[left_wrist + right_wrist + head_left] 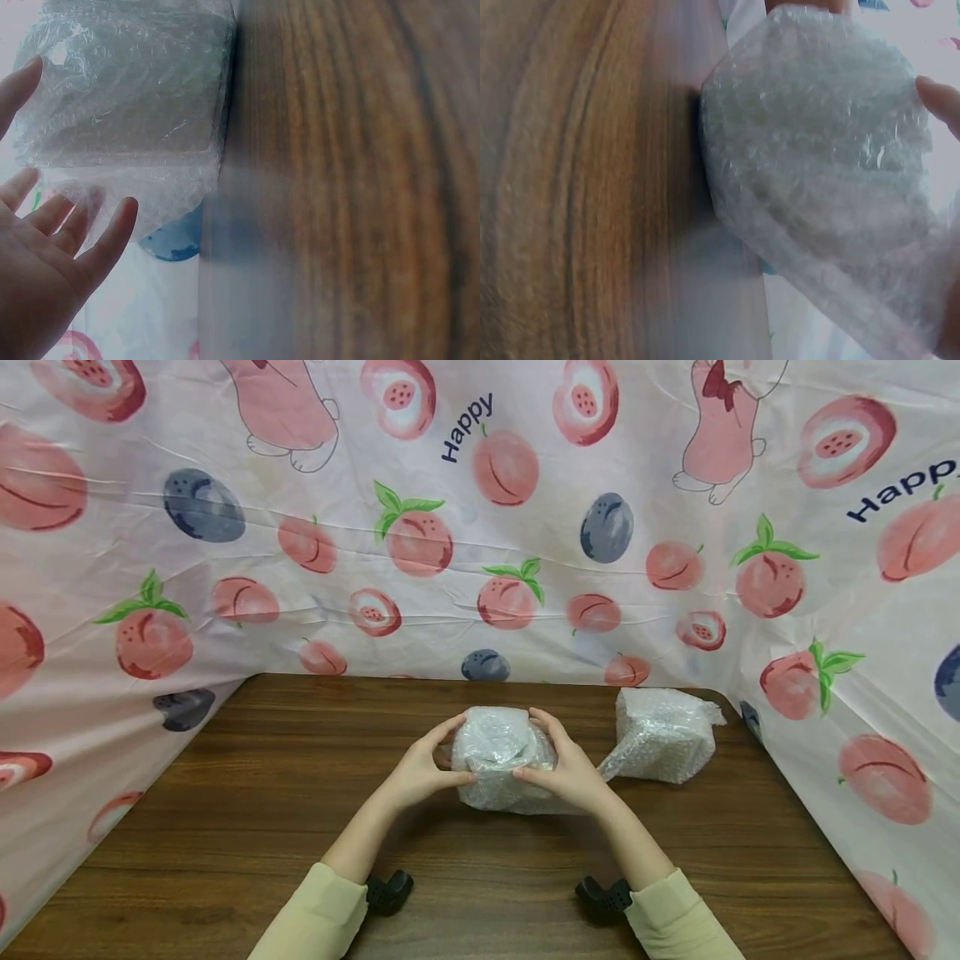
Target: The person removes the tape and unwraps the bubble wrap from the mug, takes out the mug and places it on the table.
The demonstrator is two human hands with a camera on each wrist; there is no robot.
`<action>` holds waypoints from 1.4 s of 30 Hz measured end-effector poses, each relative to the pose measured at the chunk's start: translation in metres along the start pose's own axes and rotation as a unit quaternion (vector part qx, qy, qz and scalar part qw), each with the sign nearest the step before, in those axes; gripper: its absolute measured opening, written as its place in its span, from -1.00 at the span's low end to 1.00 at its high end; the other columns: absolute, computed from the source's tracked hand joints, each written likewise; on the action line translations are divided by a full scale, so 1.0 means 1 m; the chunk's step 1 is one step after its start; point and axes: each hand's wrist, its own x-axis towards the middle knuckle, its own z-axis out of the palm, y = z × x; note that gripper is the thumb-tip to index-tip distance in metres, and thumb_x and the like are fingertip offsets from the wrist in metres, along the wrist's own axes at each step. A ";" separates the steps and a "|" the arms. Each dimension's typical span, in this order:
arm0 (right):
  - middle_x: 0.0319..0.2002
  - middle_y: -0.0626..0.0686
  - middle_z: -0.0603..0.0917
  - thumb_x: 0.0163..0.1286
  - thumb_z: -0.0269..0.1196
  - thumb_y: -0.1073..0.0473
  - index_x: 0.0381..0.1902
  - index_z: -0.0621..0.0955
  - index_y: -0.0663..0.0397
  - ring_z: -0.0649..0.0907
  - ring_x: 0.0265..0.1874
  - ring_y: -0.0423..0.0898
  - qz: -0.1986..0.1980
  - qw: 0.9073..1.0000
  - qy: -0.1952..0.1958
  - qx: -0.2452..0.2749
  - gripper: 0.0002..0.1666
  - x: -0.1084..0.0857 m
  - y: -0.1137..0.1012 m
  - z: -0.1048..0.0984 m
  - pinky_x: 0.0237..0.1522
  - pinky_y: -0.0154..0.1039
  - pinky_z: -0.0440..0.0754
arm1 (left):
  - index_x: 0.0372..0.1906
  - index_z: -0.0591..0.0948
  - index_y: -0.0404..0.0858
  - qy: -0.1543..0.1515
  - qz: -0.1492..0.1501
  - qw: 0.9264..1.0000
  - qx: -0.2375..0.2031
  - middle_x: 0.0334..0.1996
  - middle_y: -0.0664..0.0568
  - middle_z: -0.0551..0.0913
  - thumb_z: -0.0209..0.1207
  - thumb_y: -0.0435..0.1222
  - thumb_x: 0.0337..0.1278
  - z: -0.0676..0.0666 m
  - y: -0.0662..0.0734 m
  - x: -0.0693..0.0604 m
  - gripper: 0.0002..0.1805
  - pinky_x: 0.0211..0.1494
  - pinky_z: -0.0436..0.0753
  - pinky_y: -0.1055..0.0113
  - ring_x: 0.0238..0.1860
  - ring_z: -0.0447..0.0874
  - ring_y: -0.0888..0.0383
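Observation:
A bundle in clear bubble wrap [495,789] rests on the wooden table, between the two hands. On its left side, the left hand [420,770] curves round it, thumb at the front and fingers at the back. The right hand [576,773] holds the opposite side the same way. In the left wrist view the left hand [49,262] has its fingers spread against the wrap [135,97]. A fingertip of the right hand [941,101] touches the wrap [817,127] in the right wrist view. What lies inside the wrap is hidden.
A second bubble-wrapped package [663,735] stands at the back right of the table [262,827], with a strip of wrap trailing left towards the right hand. Fruit-print cloth [555,543] hangs behind and at both sides. Black wrist devices [388,892] sit at both cuffs.

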 end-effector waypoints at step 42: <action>-0.24 -0.08 0.51 0.03 0.50 0.16 -0.38 0.75 0.01 0.40 -0.07 -0.04 -0.105 0.980 0.135 -0.101 -0.83 -0.016 -0.024 0.021 -0.13 -0.06 0.40 | 0.49 0.17 0.03 0.008 0.043 0.999 0.003 0.31 -0.15 0.28 0.48 -0.37 -0.16 0.006 -0.042 0.012 0.06 -0.06 0.58 0.01 0.13 0.36 -0.11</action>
